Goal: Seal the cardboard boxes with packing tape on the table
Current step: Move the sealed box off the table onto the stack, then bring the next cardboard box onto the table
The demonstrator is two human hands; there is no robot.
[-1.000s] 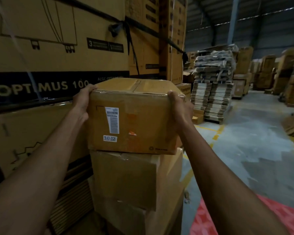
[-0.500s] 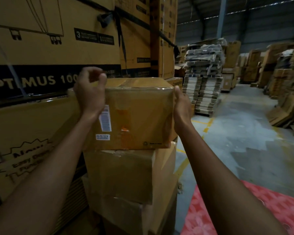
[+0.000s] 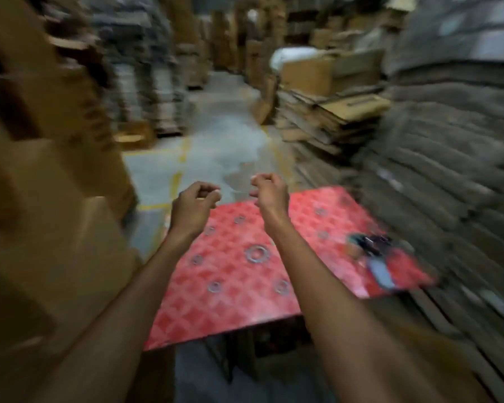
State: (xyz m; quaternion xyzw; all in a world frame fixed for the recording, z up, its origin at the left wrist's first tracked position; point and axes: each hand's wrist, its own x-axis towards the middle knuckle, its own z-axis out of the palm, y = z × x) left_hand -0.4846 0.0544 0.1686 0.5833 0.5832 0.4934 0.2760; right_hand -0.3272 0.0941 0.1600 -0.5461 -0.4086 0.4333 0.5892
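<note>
The view is blurred by motion. My left hand (image 3: 194,206) and my right hand (image 3: 269,191) hover side by side over the far edge of a red patterned table (image 3: 245,274); both have their fingers curled in and hold nothing. A tape dispenser (image 3: 371,251) with a dark head and a blue handle lies on the table's right side, well to the right of my right hand. Stacked cardboard boxes (image 3: 50,213) fill the left of the view, beside my left arm. No box stands on the table.
Piles of flattened cardboard (image 3: 332,123) and grey stacked sheets (image 3: 448,175) rise to the right of the table. A concrete aisle with yellow floor lines (image 3: 216,141) runs ahead between more stacks.
Both hands have let go of the box on the left stack. My view has swung right and down onto the red table, and the hands have come together over it.
</note>
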